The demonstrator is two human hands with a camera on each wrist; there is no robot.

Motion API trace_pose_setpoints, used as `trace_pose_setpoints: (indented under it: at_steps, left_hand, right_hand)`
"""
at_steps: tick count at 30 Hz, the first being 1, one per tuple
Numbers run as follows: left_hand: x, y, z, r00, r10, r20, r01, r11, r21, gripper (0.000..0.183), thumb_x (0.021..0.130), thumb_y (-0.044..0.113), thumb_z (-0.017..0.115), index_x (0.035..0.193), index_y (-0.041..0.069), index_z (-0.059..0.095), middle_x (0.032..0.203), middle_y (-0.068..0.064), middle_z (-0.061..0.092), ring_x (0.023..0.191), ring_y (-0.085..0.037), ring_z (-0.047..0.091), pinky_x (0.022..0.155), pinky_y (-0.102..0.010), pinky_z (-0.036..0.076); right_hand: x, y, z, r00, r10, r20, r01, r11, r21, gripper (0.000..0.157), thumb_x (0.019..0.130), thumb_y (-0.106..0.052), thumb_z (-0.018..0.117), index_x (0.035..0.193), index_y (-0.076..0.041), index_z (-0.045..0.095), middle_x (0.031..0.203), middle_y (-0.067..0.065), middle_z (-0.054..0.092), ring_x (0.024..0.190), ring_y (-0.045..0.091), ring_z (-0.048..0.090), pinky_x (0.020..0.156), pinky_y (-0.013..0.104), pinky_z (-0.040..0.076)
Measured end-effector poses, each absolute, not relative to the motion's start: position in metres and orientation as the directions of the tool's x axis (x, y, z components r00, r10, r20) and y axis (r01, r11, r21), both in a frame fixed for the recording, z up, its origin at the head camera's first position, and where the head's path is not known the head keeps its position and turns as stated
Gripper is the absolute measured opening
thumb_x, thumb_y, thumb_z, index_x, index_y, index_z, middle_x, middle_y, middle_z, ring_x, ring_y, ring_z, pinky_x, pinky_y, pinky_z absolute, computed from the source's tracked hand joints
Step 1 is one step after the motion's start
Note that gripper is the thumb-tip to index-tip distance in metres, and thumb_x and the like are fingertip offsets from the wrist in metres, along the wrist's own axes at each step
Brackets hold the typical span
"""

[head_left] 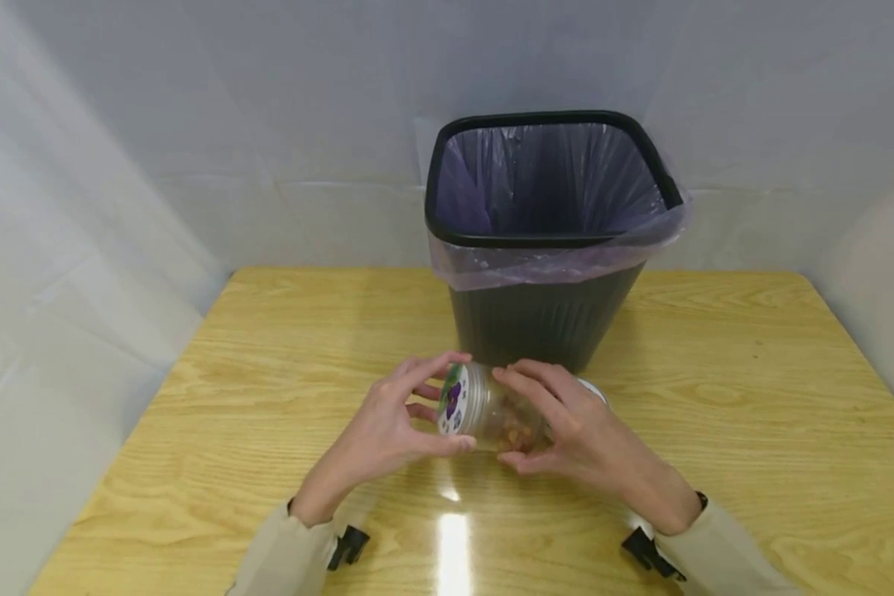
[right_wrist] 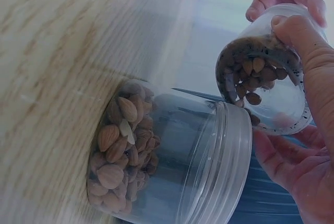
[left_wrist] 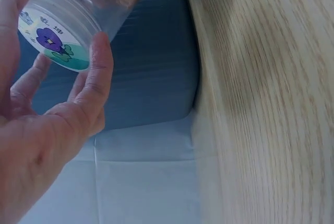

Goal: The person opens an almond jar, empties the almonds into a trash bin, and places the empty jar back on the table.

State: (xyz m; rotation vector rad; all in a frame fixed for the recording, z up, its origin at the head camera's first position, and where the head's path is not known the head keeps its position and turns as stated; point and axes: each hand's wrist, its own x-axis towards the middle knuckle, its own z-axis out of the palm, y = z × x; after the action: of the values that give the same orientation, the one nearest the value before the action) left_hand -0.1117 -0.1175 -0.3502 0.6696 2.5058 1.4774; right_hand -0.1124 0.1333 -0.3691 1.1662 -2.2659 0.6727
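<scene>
A clear plastic jar (head_left: 496, 407) lies tilted on its side in the air between both hands, over the table. Its lid (left_wrist: 55, 40) carries a purple flower on white and green and faces left. My left hand (head_left: 387, 420) grips the lid end, thumb on the near side and fingers on the far side. Around the jar's body my right hand (head_left: 583, 426) curls its thumb and fingers. Brown nuts (right_wrist: 255, 72) and dark crumbs show inside through the jar's base. Beside the right hand a second clear jar (right_wrist: 177, 151) stands on the table, part filled with almonds (right_wrist: 122, 151).
A dark waste bin (head_left: 540, 319) with a purple liner bag (head_left: 551, 265) stands on the table just beyond the hands. The wooden table (head_left: 305, 348) ends at pale sheeting (head_left: 320, 124) behind and at the sides.
</scene>
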Motion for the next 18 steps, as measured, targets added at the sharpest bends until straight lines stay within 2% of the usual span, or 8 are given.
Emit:
trace_pose_setpoints:
  at_steps: [7,11,15,18]
  left_hand:
    - [-0.11,-0.116,-0.349,-0.906,0.417,0.066,0.249,0.402,0.881,0.079,0.068,0.036,0.084,0.136,0.036,0.045,0.125,-0.002,0.052,0.099,-0.02,0.062,0.078,-0.026,0.055]
    - [-0.109,-0.114,-0.347,-0.911,0.409,0.051,0.23,0.403,0.886,0.077,0.07,0.037,0.083,0.136,0.038,0.044,0.124,-0.002,0.054,0.098,-0.021,0.062,0.077,-0.028,0.056]
    - [-0.104,-0.11,-0.337,-0.921,0.39,0.009,0.173,0.388,0.905,0.073,0.072,0.03,0.082,0.134,0.038,0.044,0.123,-0.006,0.055,0.098,-0.024,0.063,0.076,-0.03,0.056]
    - [-0.099,-0.106,-0.326,-0.931,0.365,-0.02,0.133,0.387,0.912,0.07,0.074,0.025,0.081,0.134,0.034,0.046,0.12,-0.009,0.057,0.096,-0.026,0.064,0.074,-0.029,0.057]
  right_hand:
    - [-0.112,0.132,-0.369,-0.495,-0.593,0.635,-0.832,0.534,-0.149,0.086,0.062,-0.038,0.085,0.134,-0.009,0.051,0.122,0.012,0.056,0.106,0.023,0.058,0.093,0.037,0.05]
    - [-0.112,0.132,-0.368,-0.498,-0.598,0.628,-0.826,0.548,-0.134,0.085,0.062,-0.037,0.084,0.135,-0.009,0.05,0.122,0.013,0.056,0.106,0.024,0.058,0.093,0.038,0.05]
    - [-0.112,0.132,-0.368,-0.491,-0.603,0.629,-0.826,0.551,-0.117,0.084,0.063,-0.035,0.085,0.135,-0.009,0.05,0.122,0.015,0.056,0.106,0.026,0.058,0.091,0.04,0.051]
    - [-0.112,0.132,-0.368,-0.484,-0.604,0.633,-0.826,0.554,-0.104,0.083,0.063,-0.033,0.085,0.134,-0.009,0.05,0.122,0.015,0.056,0.106,0.026,0.058,0.09,0.04,0.051]
